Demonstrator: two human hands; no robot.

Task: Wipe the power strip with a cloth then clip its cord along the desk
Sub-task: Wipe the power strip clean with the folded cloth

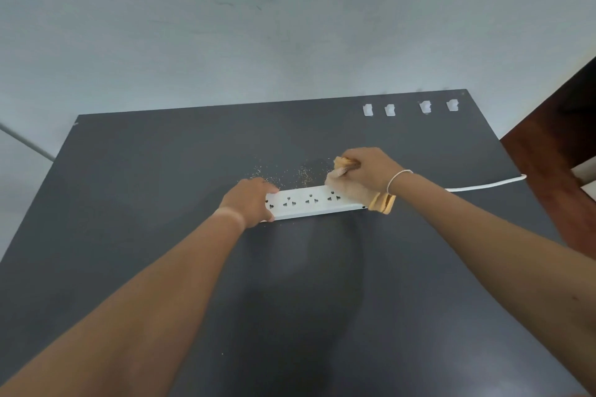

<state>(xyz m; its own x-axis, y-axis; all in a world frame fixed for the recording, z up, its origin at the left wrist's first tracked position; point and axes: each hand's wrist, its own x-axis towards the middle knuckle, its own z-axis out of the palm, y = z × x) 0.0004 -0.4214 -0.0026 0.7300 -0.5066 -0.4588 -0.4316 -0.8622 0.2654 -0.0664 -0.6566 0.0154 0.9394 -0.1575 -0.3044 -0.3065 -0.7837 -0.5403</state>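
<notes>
I see white power strip (pixel 314 201) mid-desk, wiping step underway. Left hand (pixel 250 200) clamps strip's left end; right hand (pixel 371 172) bunches orange cloth (pixel 358 185) over right end. Crumbs (pixel 290 174) behind strip. Next, I judge: cord (pixel 487 185) into clips (pixel 409 107) beyond strip.

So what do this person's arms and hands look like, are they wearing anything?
Both forearms are bare, with no sleeves in view. The right hand has a thin white band around its wrist. The left hand wears no gloves, rings or watch.
</notes>
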